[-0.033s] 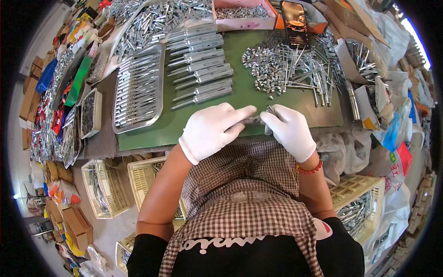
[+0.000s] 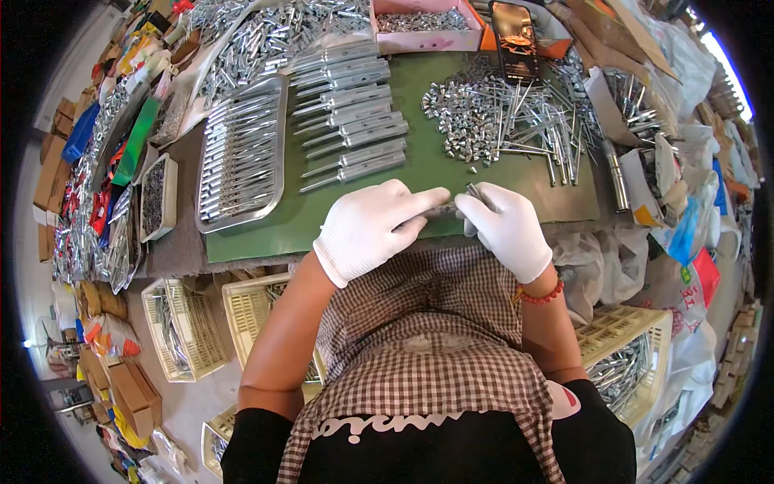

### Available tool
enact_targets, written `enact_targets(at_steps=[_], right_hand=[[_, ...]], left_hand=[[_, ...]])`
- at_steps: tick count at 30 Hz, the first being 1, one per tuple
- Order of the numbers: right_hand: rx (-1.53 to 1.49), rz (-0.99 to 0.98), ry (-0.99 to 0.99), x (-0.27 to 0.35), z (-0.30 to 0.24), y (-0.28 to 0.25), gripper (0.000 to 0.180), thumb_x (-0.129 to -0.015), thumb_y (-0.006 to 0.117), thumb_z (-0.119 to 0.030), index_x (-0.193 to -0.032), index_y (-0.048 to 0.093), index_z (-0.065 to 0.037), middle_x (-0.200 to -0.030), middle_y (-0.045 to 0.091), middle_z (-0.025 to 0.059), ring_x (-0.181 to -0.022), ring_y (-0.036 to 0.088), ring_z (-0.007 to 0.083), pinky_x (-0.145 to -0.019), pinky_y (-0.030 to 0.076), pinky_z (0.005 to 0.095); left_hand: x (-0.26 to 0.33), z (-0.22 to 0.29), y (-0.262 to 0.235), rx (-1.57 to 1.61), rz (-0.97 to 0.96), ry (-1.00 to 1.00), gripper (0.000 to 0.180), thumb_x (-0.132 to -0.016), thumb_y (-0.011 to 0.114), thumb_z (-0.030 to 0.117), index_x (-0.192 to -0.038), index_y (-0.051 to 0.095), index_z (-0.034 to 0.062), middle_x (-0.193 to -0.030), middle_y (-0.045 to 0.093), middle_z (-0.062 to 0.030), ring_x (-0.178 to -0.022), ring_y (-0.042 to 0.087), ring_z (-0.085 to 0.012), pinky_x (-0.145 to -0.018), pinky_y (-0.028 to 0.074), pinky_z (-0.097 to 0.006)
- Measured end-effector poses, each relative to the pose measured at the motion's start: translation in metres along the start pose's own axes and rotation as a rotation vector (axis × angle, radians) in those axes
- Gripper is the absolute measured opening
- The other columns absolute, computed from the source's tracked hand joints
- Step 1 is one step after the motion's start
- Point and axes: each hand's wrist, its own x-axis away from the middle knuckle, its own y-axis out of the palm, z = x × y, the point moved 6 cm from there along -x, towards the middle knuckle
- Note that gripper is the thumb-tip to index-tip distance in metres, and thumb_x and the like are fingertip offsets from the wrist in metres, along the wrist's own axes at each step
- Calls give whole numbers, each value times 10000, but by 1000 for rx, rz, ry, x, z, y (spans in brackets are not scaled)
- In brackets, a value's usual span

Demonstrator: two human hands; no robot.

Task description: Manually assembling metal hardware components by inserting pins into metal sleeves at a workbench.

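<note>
Both my hands wear white gloves and meet at the near edge of the green mat (image 2: 419,173). My left hand (image 2: 372,228) and my right hand (image 2: 506,227) pinch the two ends of one thin metal rod (image 2: 446,210), held level just above the mat's edge. Most of the rod is hidden by my fingers. Beyond my hands lies a heap of loose metal rods and small silver sleeves (image 2: 504,117). Rows of finished silver parts (image 2: 348,121) are laid out to the left of the heap.
A metal tray (image 2: 240,153) of long parts sits at the mat's left. A pink box (image 2: 426,22) of small pieces and a phone (image 2: 516,32) stand at the back. Yellow baskets (image 2: 187,327) (image 2: 622,363) flank my lap. Bags and boxes crowd both sides.
</note>
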Motion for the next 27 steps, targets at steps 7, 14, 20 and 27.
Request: enact_targets(at_steps=[7, 14, 20, 27], right_hand=[[-23, -35, 143, 0, 3, -1, 307, -973, 616, -271, -827, 662, -5, -691, 654, 105, -616, 643, 194, -595, 489, 318], [527, 365, -343, -19, -5, -36, 185, -942, 641, -243, -959, 676, -62, -888, 671, 150, -822, 660, 347, -713, 514, 430], [749, 261, -419, -82, -27, -32, 215, -912, 636, -249, -1016, 718, -79, -978, 687, 156, -898, 669, 351, -780, 533, 431], [1025, 150, -292, -119, -35, -15, 219, -858, 606, -247, -946, 669, -57, -954, 679, 190, -919, 666, 384, -812, 532, 491]], left_hand=[[-1, 2, 5, -15, 45, -44, 271, -839, 663, 128, -1098, 709, 190, -836, 638, -61, -717, 635, -265, -637, 517, -371], [2, 17, 16, -253, -22, -115, 200, -884, 609, 166, -1065, 680, 214, -790, 579, -56, -678, 626, -278, -597, 517, -398], [-1, 21, 22, -282, -51, -185, 203, -894, 609, 179, -1086, 665, 217, -809, 568, -65, -679, 626, -278, -573, 512, -402], [-1, 21, 23, -279, -13, -142, 205, -893, 608, 175, -1087, 663, 216, -812, 574, -70, -668, 624, -281, -571, 512, -405]])
